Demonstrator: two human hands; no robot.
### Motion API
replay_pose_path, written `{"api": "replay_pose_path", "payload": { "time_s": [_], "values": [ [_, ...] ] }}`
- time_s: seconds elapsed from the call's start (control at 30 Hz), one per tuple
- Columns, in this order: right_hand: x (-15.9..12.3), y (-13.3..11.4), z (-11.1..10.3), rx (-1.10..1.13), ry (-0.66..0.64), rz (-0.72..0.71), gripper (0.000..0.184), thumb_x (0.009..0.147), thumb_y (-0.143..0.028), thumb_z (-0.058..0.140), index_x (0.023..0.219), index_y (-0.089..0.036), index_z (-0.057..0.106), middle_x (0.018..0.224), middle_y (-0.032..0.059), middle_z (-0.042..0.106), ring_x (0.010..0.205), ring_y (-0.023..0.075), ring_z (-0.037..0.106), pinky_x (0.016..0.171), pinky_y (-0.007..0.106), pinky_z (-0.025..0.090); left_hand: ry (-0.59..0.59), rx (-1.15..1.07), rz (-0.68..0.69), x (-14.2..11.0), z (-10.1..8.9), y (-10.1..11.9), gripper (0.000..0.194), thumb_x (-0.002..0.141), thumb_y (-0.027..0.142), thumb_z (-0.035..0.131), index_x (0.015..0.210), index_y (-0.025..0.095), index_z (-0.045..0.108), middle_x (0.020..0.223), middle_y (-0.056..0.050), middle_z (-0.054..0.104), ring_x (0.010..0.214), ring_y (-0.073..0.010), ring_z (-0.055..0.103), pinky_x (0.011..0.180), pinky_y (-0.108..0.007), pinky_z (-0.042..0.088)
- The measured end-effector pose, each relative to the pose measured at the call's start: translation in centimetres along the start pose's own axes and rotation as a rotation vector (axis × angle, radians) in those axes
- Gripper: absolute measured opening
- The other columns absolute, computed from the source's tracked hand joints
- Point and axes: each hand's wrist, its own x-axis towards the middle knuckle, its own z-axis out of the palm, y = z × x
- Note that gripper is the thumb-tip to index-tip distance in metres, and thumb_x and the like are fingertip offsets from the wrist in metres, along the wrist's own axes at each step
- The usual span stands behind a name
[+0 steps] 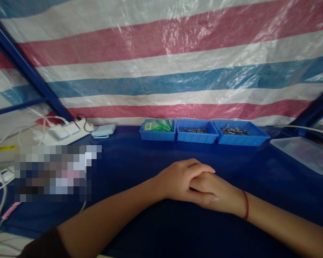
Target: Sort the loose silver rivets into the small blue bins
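My left hand lies on top of my right hand in the middle of a dark blue table. Both hands rest flat and relaxed, and neither holds anything. The left fingers drape over the back of the right hand, hiding most of the right fingers. A thin red string circles my right wrist. Beyond the hands, three blue bins stand in a row at the table's far edge. The left bin holds green pieces. The middle bin and the right bin each hold small metal parts.
A clear plastic tray sits at the right. A white power strip, a pale blue device and white cables occupy the left side. A striped tarp on a blue frame closes off the back.
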Motion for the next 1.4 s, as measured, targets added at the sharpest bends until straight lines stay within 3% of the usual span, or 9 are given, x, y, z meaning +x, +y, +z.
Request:
{"api": "replay_pose_path", "payload": {
  "time_s": [0.1,0.2,0.4,0.5,0.63,1.0,1.2,1.3,1.4],
  "values": [
    [0.1,0.2,-0.7,-0.067,-0.258,-0.167,0.028,0.076,-0.006,0.052,0.094,-0.015,0.071,0.096,0.0092,0.072,0.088,0.0204,0.067,0.075,0.029,0.054,-0.010,0.087,0.055,0.0,-0.5,-0.5,0.056,0.080,0.052,0.056,0.121,0.015,0.052,0.112,-0.011,0.061,0.100,-0.0207,0.059,0.090,-0.030,0.045],
    [0.2,0.3,-1.1,-0.083,-0.219,-0.161,0.029,0.079,-0.009,0.054,0.105,-0.015,0.065,0.106,0.0092,0.068,0.101,0.0196,0.061,0.089,0.034,0.049,0.128,0.328,0.062,-0.1,-1.7,-1.1,0.054,0.081,0.057,0.051,0.118,0.017,0.055,0.116,-0.011,0.059,0.108,-0.0236,0.053,0.096,-0.037,0.040],
    [0.5,-0.2,-1.5,-0.127,-0.264,-0.190,0.030,0.087,-0.014,0.047,0.113,-0.020,0.060,0.108,0.0071,0.064,0.100,0.0171,0.056,0.090,0.034,0.047,0.450,0.799,-0.303,-1.1,-5.0,-4.7,0.040,0.088,0.036,0.046,0.120,0.013,0.053,0.128,-0.015,0.050,0.126,-0.0293,0.036,0.104,-0.045,0.030],
    [0.5,-0.4,-1.6,-0.137,-0.267,-0.196,0.029,0.087,-0.013,0.047,0.112,-0.018,0.060,0.108,0.0078,0.063,0.099,0.0174,0.056,0.089,0.034,0.047,0.348,0.919,-0.452,-1.8,-6.0,-6.5,0.043,0.086,0.035,0.050,0.123,0.013,0.051,0.124,-0.015,0.052,0.126,-0.0335,0.034,0.103,-0.053,0.026],
    [0.4,-0.4,-1.6,-0.133,-0.262,-0.201,0.029,0.087,-0.013,0.047,0.112,-0.020,0.061,0.107,0.0075,0.063,0.099,0.0174,0.056,0.088,0.034,0.047,0.283,0.928,-0.465,-1.9,-6.6,-7.0,0.039,0.086,0.041,0.050,0.111,0.012,0.057,0.113,-0.014,0.057,0.112,-0.0301,0.045,0.098,-0.046,0.033],
    [0.6,0.2,-1.5,-0.145,-0.227,-0.149,0.026,0.086,-0.015,0.049,0.108,-0.022,0.061,0.105,0.0059,0.064,0.099,0.0169,0.056,0.088,0.033,0.047,0.034,0.805,-0.478,-3.2,-9.1,-1.5,0.038,0.079,0.053,0.054,0.088,0.017,0.061,0.092,-0.009,0.062,0.092,-0.0276,0.053,0.078,-0.039,0.043],
    [0.8,1.4,-2.1,-0.202,-0.159,-0.111,0.024,0.086,-0.016,0.049,0.106,-0.020,0.062,0.105,0.0076,0.064,0.099,0.0180,0.057,0.088,0.035,0.047,0.212,0.760,-0.409,-3.4,-10.6,-3.0,0.078,0.069,0.069,0.056,0.130,0.021,0.045,0.124,-0.014,0.048,0.116,-0.0328,0.043,0.098,-0.049,0.033],
    [0.8,1.5,-2.2,-0.218,-0.155,-0.096,0.023,0.087,-0.018,0.048,0.106,-0.020,0.062,0.107,0.0078,0.064,0.101,0.0179,0.057,0.089,0.035,0.047,0.091,0.672,-0.449,-3.9,-10.5,-5.0,0.090,0.065,0.072,0.057,0.140,0.029,0.031,0.143,-0.014,0.030,0.130,-0.0395,0.027,0.102,-0.060,0.022],
    [0.7,1.6,-2.0,-0.261,-0.147,-0.062,0.027,0.087,-0.022,0.048,0.112,-0.019,0.059,0.111,0.0091,0.062,0.104,0.0191,0.056,0.094,0.038,0.044,0.013,0.568,-0.451,-4.4,-10.5,-6.1,0.089,0.067,0.065,0.061,0.141,0.029,0.028,0.142,-0.013,0.031,0.131,-0.0348,0.029,0.105,-0.051,0.027]
  ]
}}
